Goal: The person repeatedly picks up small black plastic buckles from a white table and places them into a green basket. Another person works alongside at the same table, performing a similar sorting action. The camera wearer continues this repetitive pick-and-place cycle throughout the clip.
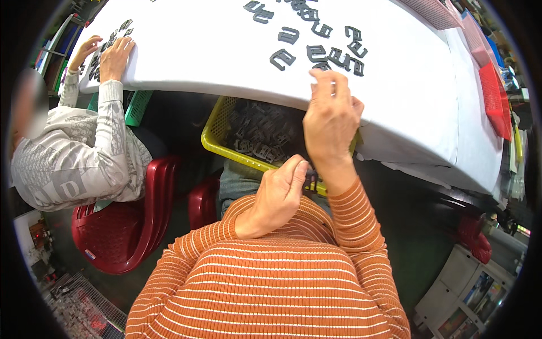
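My left hand is closed in front of my waist. A dark plastic part sticks out past its thumb side; the fingers around it are mostly hidden. Over the table's near edge reaches my right hand, palm down and fingers bent. Its fingertips pinch the near side of a black plastic part lying on the white tabletop. Several similar black parts with cut-out openings, such as the flat part, lie scattered beyond. Between me and the table stands a yellow basket holding many dark plastic parts.
On the left, a co-worker handles dark parts at the same white table. Red plastic chairs and a green basket are nearby. Pink baskets and a red basket line the right side.
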`<state>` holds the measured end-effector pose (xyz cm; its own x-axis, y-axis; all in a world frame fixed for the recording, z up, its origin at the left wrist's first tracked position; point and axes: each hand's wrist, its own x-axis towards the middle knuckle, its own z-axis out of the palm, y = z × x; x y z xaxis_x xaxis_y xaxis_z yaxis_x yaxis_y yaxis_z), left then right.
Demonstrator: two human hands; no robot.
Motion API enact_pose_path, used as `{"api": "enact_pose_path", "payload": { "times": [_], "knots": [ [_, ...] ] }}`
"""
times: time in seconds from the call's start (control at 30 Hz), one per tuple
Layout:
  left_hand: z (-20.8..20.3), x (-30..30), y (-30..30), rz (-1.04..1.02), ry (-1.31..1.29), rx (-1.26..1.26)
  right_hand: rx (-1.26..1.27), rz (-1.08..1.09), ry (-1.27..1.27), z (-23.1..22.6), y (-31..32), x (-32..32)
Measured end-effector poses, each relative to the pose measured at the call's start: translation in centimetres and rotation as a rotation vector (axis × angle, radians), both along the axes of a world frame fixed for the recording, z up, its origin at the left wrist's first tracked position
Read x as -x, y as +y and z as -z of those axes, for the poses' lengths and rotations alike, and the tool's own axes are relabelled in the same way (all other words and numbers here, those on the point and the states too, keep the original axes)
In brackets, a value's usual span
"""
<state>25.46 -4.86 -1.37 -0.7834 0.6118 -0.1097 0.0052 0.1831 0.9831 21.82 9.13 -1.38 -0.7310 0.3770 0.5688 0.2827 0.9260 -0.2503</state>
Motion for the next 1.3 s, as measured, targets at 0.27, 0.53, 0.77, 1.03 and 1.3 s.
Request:
{"api": "enact_pose_path", "payload": {
  "times": [0.27, 0.53, 0.77, 1.03, 1.3],
  "knots": [
    [1.1, 4.8, 0.6, -0.072, -0.415, -0.336, 1.761, -0.542, -0.172, -1.3, 2.2, -4.8],
    [3.0, 4.9, 1.5, -0.149, -0.15, -0.165, 1.785, -0.434, 0.019, 1.9, -1.8, -5.5],
    [2.8, 4.5, 2.0, -0.171, -0.072, -0.12, 1.731, -0.287, 0.116, 2.3, -2.4, -4.1],
    [0.8, 5.7, 1.8, -0.14, -0.067, -0.153, 1.696, -0.404, 0.111, 0.5, -1.8, -4.1],
    [-0.6, 8.7, 2.8, -0.008, 0.274, -0.121, 1.461, -0.213, 0.165, -0.5, 0.5, -1.0]
  ]
}}
